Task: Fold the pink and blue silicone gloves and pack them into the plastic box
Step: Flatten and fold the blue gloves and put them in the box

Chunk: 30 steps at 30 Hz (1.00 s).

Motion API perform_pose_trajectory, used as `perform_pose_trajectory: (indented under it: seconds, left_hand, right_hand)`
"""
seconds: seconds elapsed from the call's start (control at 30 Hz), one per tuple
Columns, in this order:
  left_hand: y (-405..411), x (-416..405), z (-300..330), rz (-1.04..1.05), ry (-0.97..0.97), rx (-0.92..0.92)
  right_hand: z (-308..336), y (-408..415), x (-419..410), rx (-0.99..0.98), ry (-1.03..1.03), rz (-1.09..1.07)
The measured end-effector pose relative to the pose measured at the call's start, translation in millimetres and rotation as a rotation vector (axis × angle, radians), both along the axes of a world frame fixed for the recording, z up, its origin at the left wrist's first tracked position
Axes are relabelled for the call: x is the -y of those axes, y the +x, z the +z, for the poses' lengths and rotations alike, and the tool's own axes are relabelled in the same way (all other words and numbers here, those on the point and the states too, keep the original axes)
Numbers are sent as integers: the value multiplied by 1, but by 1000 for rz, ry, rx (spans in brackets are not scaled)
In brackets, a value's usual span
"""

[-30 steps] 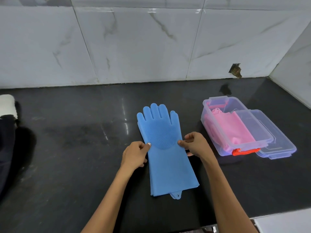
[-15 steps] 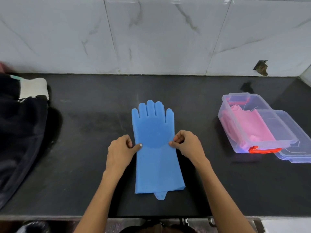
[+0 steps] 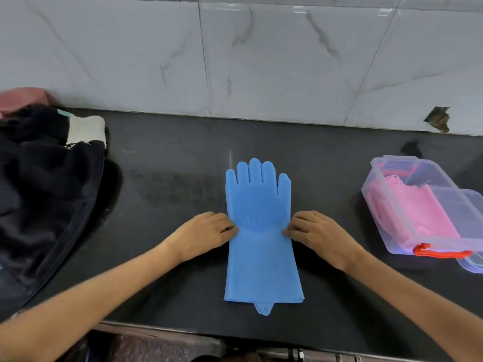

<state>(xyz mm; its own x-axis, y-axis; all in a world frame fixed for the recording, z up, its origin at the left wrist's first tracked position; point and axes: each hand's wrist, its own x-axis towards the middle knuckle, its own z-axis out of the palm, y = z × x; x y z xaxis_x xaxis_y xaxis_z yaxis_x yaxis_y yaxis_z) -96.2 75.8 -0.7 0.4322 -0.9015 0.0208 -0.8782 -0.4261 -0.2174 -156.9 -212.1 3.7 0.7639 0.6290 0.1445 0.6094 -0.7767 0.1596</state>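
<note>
Blue gloves [image 3: 261,231] lie flat on the dark tabletop [image 3: 170,178] right in front of me, fingers pointing toward the tiled wall [image 3: 261,61], cuff toward me with a small hang tab at its hem. The layered cuff edge suggests two stacked together, though I cannot be sure. Silicone like this should feel soft and floppy, light, a bit grippy rather than slick — it will bend wherever I crease it, but I judge it springy enough to want to unfold if I let go. The palm carries a round patch of fine bristles, thicker and stiffer than the smooth sleeve, so the natural fold line is just below that patch. My left hand [image 3: 206,233] and right hand [image 3: 316,233] sit at the two side edges at that very height, fingers curled and fingertips touching the rubber; whether they pinch the edge or only press it down I cannot tell. Taking hold at the fingertips end and bringing it over toward the cuff looks like the easy way. Well to my right stands the clear box [image 3: 386,231], thin rigid plastic with an orange latch [image 3: 441,253], open, its lid [image 3: 473,262] beside it, and the pink gloves [image 3: 423,212] already inside. At my far left lies a heap of dark cloth [image 3: 47,192].
</note>
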Motion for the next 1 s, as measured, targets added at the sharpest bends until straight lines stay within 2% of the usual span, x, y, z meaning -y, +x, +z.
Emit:
perform_pose_trajectory:
  seconds: [0.1,0.27,0.37,0.47,0.57,0.63,0.7,0.8,0.87,0.93,1.0]
  left_hand:
    - [7,-5,8,-195,133,186]
    - [17,-4,14,-447,187,248]
    - [19,-4,14,-480,179,276]
    - [17,0,8,-398,115,279]
    - [10,9,2,-228,-6,197]
    - [4,20,2,-42,-81,62]
    - [2,33,6,214,-190,-83]
    - [15,48,5,748,-421,-228]
    - [28,54,2,1005,-578,-402]
    - [38,59,1,1151,-632,-544]
    - [45,66,1,1246,-599,-590]
  right_hand:
    - [8,11,6,-7,-109,147]
    - [14,26,1,4,-261,378]
    - [13,28,5,-21,-309,401]
    - [7,29,5,-32,-242,352]
    - [6,29,-2,-78,-85,206]
    - [6,31,-6,-225,42,53]
    - [5,35,-9,-363,228,-114]
    - [4,47,-15,-405,601,-418]
    - [4,59,-22,-429,761,-590]
    - [3,68,-31,-423,731,-714]
    - [-3,73,-40,-392,643,-830]
